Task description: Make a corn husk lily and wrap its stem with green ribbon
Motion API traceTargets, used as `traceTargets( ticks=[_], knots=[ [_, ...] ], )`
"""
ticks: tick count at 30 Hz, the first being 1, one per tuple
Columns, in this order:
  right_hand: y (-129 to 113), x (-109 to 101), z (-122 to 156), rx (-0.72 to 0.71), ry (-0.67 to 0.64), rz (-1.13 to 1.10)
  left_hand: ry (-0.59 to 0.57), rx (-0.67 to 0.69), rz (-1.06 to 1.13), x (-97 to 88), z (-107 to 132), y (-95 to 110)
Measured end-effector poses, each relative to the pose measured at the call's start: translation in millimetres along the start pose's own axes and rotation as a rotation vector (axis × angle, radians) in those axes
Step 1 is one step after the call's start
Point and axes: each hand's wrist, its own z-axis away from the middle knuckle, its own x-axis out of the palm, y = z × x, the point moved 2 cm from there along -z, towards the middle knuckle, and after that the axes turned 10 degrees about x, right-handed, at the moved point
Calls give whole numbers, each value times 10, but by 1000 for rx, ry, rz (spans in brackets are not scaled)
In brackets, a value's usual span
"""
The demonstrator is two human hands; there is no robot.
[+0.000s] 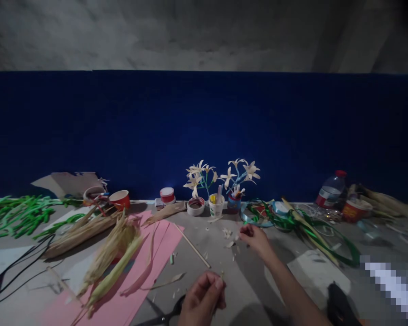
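My left hand (204, 299) is at the bottom centre, thumb and fingers pinched on a small, thin, pale piece (222, 274) whose tip pokes up past the fingertips. Beside that hand lie black-handled scissors (166, 318), partly covered by it. Further forward, my right hand (256, 240) has its fingertips drawn together just above the table; whatever they hold is too small to make out. Pale petal-like scraps (227, 233) lie by its fingertips. Behind stand white flowers (199, 174) with green stems, and a second bunch of white flowers (248, 171).
Dried corn husks (109, 253) lie on pink paper (163, 240) at left, near green fuzzy stems (20, 217). A thin stick (192, 245) lies mid-table. Along the back are a white cup (216, 207), a red cup (120, 199) and a bottle (331, 190). Green ribbon (347, 249) curls at right.
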Motion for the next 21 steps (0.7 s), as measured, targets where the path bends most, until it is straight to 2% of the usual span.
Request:
traceTargets(
  ticks=[3,7,11,14,18,21],
  knots=[
    [-64,-134,276,-12,-127,-261,-2,-1,19,44,10,26],
    [-201,-267,815,-47,-182,-570,-40,0,29,185,62,46],
    [-297,-307,1242,-60,-213,-721,-83,-34,77,338,128,29],
    [-333,-317,1430,-85,-150,-786,-103,-48,106,406,163,0],
    [-362,-307,1582,-84,26,-817,-127,-66,152,447,195,-27],
    [-373,-285,1647,-100,64,-779,-128,-60,147,463,218,-24]
  ],
)
